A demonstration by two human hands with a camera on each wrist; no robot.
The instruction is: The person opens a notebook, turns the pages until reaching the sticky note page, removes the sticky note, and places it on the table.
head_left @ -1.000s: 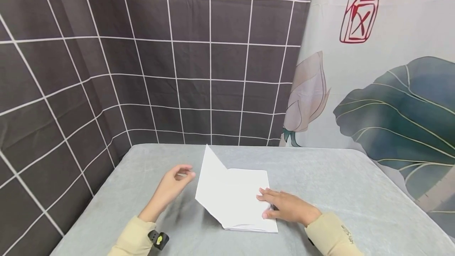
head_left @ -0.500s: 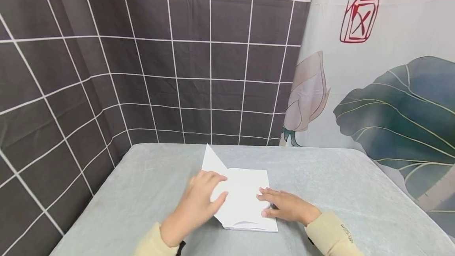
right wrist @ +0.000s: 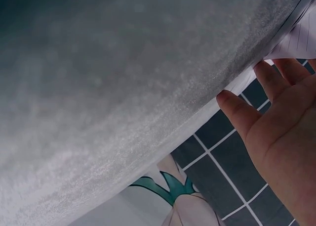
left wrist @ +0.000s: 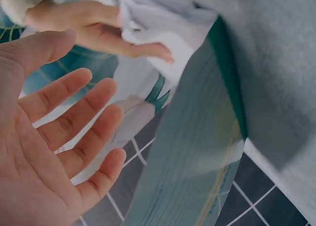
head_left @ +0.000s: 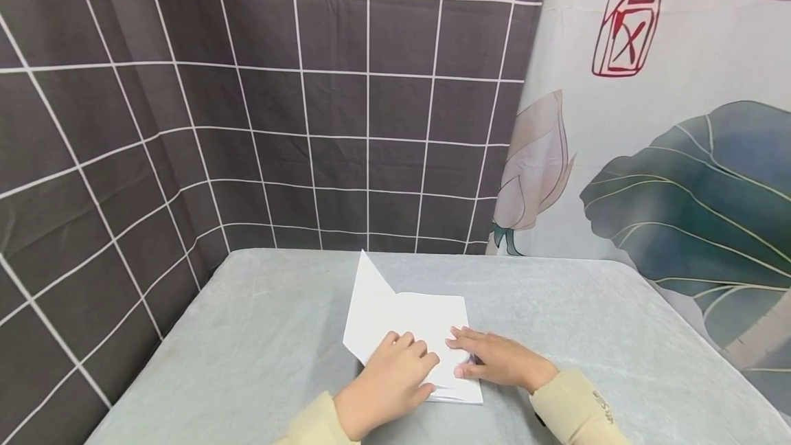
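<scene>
A notebook (head_left: pixel 426 314) lies spread on the table, its pages washed out white in the head view. Its left side (left wrist: pixel 192 132) stands tilted up, and the left wrist view shows faint ruled lines and a dark green edge. My left hand (head_left: pixel 395 376) hovers over the lower middle of the notebook, hiding part of the fold. In the left wrist view its fingers (left wrist: pixel 101 132) are spread and slightly bent, holding nothing. My right hand (head_left: pixel 503 359) rests on the right page near its outer edge, fingers extended.
A grey cloth-covered table (head_left: pixel 259 314) carries the notebook. Behind it hangs a dark curtain (head_left: pixel 334 108) with a white grid. A pale curtain (head_left: pixel 575 33) with lotus prints hangs at the back right.
My left hand has moved right, from beside the raised left side to over the notebook's lower middle. The right hand has stayed on the right page, and the raised side still stands tilted.
</scene>
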